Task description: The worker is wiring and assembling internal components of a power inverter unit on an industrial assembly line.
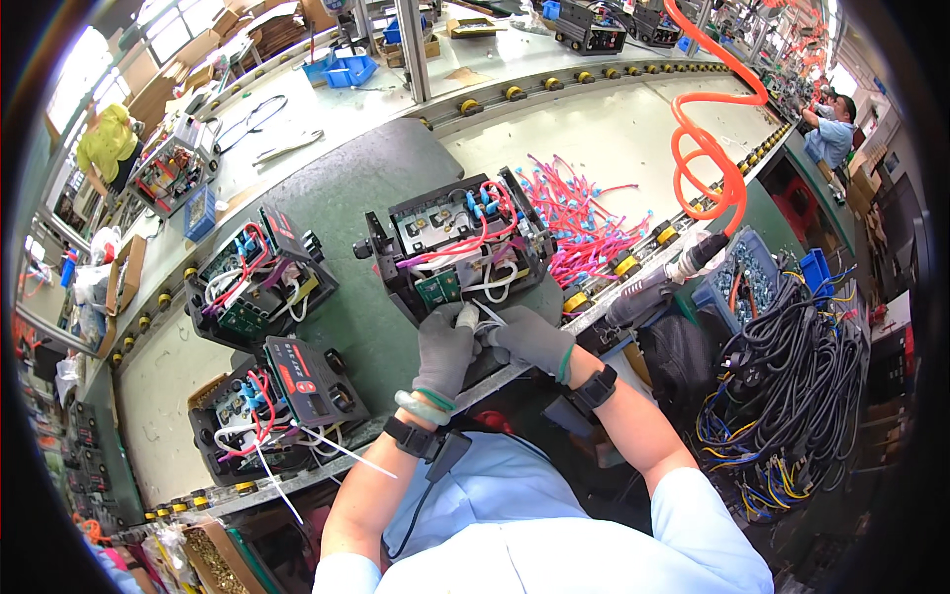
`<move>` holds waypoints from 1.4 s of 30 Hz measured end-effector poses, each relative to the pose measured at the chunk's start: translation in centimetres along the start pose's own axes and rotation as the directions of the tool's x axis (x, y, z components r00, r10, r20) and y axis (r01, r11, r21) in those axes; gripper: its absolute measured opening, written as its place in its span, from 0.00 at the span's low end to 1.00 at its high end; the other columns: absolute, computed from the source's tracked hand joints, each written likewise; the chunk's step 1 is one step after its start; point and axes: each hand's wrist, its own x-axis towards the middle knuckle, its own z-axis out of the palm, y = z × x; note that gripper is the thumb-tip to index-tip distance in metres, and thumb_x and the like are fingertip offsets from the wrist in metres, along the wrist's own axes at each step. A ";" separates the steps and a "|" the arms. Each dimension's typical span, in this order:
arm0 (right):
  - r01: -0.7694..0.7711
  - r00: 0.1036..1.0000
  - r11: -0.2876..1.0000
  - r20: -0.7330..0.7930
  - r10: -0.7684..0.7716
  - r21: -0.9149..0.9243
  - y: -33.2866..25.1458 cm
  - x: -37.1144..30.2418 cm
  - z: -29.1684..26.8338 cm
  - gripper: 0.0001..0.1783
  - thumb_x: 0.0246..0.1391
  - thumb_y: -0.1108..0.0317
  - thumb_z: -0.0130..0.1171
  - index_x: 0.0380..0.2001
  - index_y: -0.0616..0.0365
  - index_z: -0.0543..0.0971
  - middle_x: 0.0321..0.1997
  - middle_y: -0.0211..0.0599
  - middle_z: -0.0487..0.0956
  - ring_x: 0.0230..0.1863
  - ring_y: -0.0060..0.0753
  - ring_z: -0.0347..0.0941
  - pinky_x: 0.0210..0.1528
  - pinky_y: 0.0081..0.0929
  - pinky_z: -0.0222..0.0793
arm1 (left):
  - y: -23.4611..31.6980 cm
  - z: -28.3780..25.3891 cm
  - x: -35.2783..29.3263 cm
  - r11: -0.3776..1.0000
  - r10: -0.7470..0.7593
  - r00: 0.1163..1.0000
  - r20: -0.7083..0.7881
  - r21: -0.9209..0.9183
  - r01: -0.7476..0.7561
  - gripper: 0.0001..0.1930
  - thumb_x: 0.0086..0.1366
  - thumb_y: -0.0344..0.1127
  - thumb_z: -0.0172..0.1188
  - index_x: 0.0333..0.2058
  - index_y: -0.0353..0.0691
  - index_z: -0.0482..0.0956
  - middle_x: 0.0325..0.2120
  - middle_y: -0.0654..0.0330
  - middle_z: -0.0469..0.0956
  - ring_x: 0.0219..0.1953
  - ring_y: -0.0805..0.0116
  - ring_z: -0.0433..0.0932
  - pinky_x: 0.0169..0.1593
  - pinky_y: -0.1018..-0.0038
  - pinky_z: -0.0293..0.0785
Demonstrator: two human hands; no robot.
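Both my hands wear grey gloves and meet at the near side of an opened electrical unit (450,233), a black-framed case with a green circuit board and red, white and purple wires. My left hand (450,342) is closed, with white at its fingertips. My right hand (529,340) pinches beside it, and a thin white strip (487,313), a wire or a cable tie, rises between them. To the left stand a second opened unit (259,277) and a third unit (272,406). Long white cable ties (346,452) stick out of the third.
Red and purple wires with blue connectors (584,218) lie in a heap behind the unit. An orange coiled hose (708,148) hangs at the right, ending at a power screwdriver (653,292). Bundled black cables (792,386) and a bin of screws (742,282) lie beyond. Roller rails border the bench.
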 end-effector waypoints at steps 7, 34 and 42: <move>-0.048 0.999 0.998 -0.002 0.048 -0.043 -0.2 0.4 -0.5 0.08 0.57 0.68 0.54 0.31 0.61 0.78 0.18 0.33 0.74 0.15 0.24 0.66 0.18 0.25 0.60 | -0.6 0.6 0.0 0.988 0.101 0.995 -0.011 0.120 -0.099 0.14 0.69 0.38 0.57 0.44 0.33 0.77 0.20 0.60 0.77 0.18 0.74 0.74 0.22 0.76 0.70; 0.193 0.960 0.916 -0.262 -0.101 0.351 -0.8 -0.6 1.8 0.12 0.57 0.58 0.64 0.30 0.56 0.81 0.22 0.23 0.75 0.19 0.12 0.64 0.20 0.16 0.57 | -4.2 -0.2 0.9 0.891 0.453 0.885 -0.109 0.050 -0.451 0.10 0.63 0.28 0.63 0.43 0.35 0.83 0.37 0.55 0.85 0.39 0.72 0.82 0.45 0.75 0.76; 0.113 0.920 0.992 -0.384 -0.085 0.050 -0.6 0.4 2.1 0.13 0.55 0.58 0.66 0.33 0.57 0.81 0.19 0.22 0.73 0.18 0.14 0.62 0.20 0.20 0.57 | -4.5 -0.1 1.3 0.785 0.604 0.789 -0.117 0.257 -0.563 0.10 0.65 0.30 0.61 0.44 0.33 0.83 0.29 0.61 0.82 0.29 0.78 0.74 0.35 0.77 0.73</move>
